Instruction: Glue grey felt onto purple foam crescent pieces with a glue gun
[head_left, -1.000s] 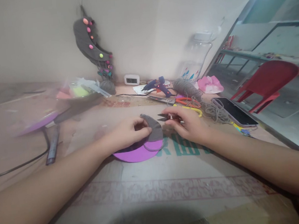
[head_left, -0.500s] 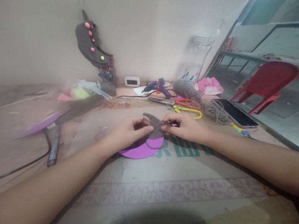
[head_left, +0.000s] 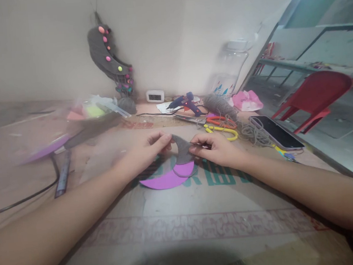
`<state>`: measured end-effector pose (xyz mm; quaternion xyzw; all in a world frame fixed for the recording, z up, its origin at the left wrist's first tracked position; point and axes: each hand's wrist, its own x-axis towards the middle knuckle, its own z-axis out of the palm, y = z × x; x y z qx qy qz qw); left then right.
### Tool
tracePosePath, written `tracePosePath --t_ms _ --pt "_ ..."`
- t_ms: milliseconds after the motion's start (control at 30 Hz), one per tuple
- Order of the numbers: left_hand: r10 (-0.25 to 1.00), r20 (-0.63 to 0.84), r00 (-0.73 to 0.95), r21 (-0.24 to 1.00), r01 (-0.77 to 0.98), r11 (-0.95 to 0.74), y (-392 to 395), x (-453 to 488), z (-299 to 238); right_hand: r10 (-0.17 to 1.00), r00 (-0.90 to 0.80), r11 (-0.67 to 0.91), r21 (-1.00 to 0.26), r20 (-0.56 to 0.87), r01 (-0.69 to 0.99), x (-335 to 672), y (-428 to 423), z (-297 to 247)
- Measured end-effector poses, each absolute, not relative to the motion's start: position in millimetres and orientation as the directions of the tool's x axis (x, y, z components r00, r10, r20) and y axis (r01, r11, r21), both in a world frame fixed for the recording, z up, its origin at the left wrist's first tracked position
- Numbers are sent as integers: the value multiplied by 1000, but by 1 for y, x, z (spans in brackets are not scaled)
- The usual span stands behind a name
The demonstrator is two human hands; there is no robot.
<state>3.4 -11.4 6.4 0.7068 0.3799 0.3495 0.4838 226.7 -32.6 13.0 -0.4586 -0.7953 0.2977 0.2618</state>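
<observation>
Standing between the two hands over the cardboard, the purple crescent is wrapped in grey yarn on its upper part and bare below. Whether it rests flat or is slightly lifted I cannot tell. The left hand has just slid from the inner curve up to the upper tip; this uncovers the hollow of the crescent and the bare part's whole length, and seems to give a steadier grip on the wrapped end.

The wrapped tip points up and slightly left, the bare tip left; the bulge faces right and toward the wearer. Its long axis, tip to tip, slants from upper right to lower left. A yarn strand loops across the purple.

Left thumb and fingertips look pinched together on the tip. The right hand is curled around a mostly hidden dark tool, thumb at the outer edge.

Beyond lie scissors, a glue gun and, to the right, a phone.
</observation>
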Motion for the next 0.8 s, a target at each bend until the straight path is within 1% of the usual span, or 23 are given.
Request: tracePosePath --t_ms 100,200,333,433,533,600,667,733,767,800 --pt "839 110 532 933 237 -273 -13 6 6 892 -422 402 -714 163 573 226 -34 15" --pt "845 92 526 929 260 -263 -14 8 6 889 -411 423 -710 204 563 224 -35 16" --pt "861 121 493 951 192 -243 -11 8 4 893 -370 435 -705 256 560 226 -33 15" --pt "866 131 483 951 185 -247 -8 7 2 885 -299 465 -628 358 624 233 -24 12" --pt "855 126 503 945 200 -257 -7 7 1 856 -292 499 -535 426 682 242 -10 8" --pt "849 124 514 945 198 -258 -8 6 1 863 -319 493 -512 392 703 241 1 9" --pt "842 103 529 947 208 -246 -11 6 2 879 -357 476 -538 316 696 232 10 16" --pt "841 82 535 948 217 -231 -14 6 3 884 -407 457 -614 231 644 213 18 26" --pt "846 77 528 950 219 -224 -15 6 3 882 -426 441 -671 201 596 203 20 33" --pt "856 82 510 952 214 -219 -16 6 3 875 -442 435 -723 198 537 192 22 39"
